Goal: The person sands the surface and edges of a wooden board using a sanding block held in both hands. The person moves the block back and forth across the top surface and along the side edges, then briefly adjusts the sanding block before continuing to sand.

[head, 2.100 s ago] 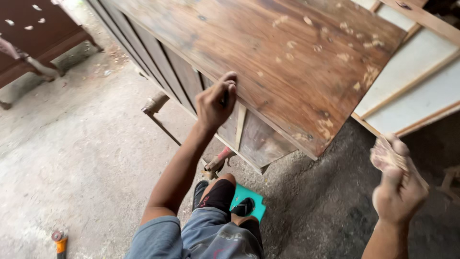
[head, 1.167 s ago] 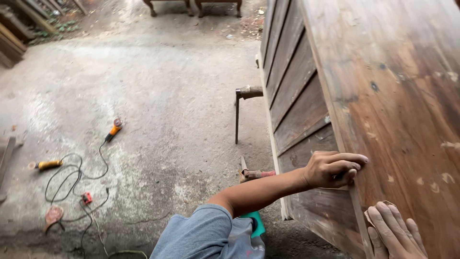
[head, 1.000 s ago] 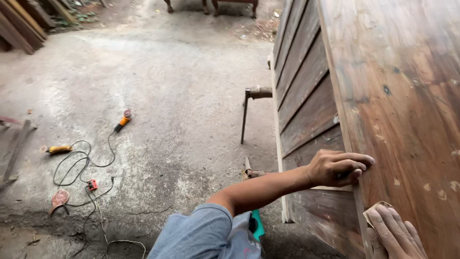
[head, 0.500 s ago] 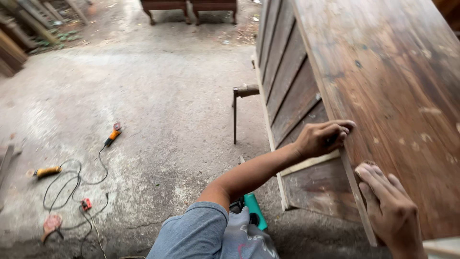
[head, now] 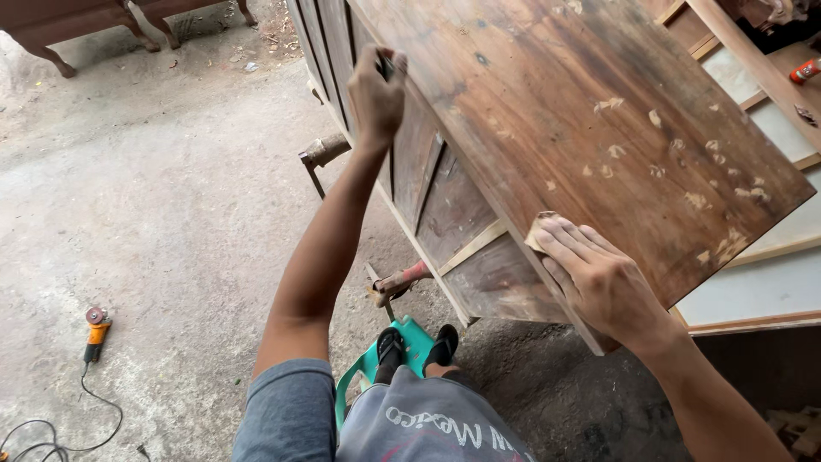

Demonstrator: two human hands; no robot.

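Right hand (head: pixel 599 278) presses a sandpaper pad (head: pixel 540 231) flat on the cabinet (head: pixel 556 111) top's near edge; left hand (head: pixel 376 94) grips that edge farther along.

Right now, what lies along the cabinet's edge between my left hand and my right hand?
In the head view, only bare edge of the brown wooden cabinet runs between left hand and right hand.

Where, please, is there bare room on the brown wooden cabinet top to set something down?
The brown wooden cabinet top is bare between the left hand on its far edge and the right hand, which presses tan sandpaper at the near corner. That corner is crowded.
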